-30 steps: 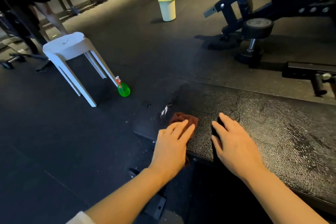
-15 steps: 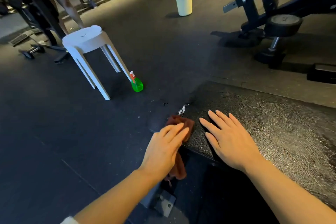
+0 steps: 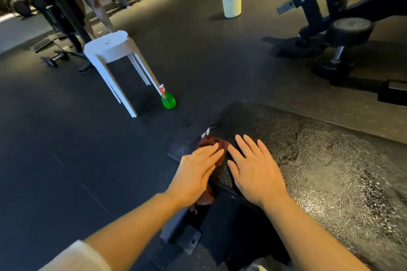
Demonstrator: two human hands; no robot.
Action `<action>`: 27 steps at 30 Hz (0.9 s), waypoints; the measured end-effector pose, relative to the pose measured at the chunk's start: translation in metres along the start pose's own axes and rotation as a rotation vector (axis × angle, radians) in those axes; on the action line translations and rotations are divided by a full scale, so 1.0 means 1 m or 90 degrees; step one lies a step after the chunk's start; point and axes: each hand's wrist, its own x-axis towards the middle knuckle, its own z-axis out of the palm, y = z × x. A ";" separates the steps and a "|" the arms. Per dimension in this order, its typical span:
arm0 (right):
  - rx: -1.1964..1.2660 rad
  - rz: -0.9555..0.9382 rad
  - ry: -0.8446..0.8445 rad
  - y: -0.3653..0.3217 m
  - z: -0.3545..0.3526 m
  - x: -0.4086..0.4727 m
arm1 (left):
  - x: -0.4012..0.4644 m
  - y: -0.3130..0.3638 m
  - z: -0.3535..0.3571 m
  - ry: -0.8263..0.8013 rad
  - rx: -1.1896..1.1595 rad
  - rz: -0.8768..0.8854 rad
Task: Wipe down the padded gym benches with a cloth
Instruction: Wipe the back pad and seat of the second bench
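Since the earlier frame our right hand has slid left until it nearly meets the left hand. Both lie flat, fingers straight: left pressing the brown cloth on the padded bench at its near-left corner, right on bare pad.

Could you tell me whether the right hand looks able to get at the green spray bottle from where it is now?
Probably not without stepping over: the right hand lies flat on the bench pad, while the spray bottle stands on the floor by the white stool, well beyond the pad's end.
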 end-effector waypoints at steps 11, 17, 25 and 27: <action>0.063 0.026 0.069 0.002 0.001 0.004 | 0.028 0.042 0.013 0.019 -0.038 -0.126; 0.037 0.021 0.063 0.004 0.005 0.009 | 0.087 0.019 0.007 0.012 0.057 -0.135; -0.016 0.029 0.017 0.004 0.006 0.007 | 0.016 0.001 -0.002 0.025 0.017 -0.017; -0.028 0.027 0.019 0.004 0.005 0.006 | 0.037 -0.016 -0.005 0.043 0.055 -0.080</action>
